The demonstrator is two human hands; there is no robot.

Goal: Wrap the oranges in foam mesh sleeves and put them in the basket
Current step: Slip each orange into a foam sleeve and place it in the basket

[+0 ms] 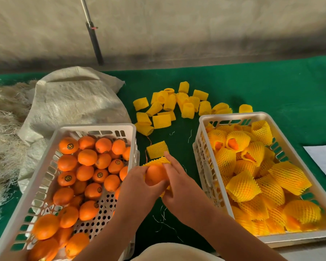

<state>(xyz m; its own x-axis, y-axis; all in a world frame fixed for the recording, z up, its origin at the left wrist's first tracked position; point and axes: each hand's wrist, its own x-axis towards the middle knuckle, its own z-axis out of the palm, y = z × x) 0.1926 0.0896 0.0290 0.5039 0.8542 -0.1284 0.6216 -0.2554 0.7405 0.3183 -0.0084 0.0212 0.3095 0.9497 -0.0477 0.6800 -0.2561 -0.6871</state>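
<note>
Between the two baskets my left hand (139, 183) grips a bare orange (154, 175). A yellow foam mesh sleeve (156, 162) lies round the far side of that orange, and my right hand (175, 178) holds the sleeve with its fingers stretched along it. Another flat sleeve (157, 149) lies on the green cloth just beyond. A white basket (94, 128) on the left holds several bare oranges (86, 157). The white basket (232, 115) on the right holds several oranges wrapped in yellow sleeves (252, 176).
A heap of loose yellow sleeves (169, 106) lies on the green cloth (271, 87) behind my hands. A woven sack (73, 102) and straw-like fibre (2, 129) fill the left. A dark pole (94, 40) leans at the back. White paper (324, 159) lies far right.
</note>
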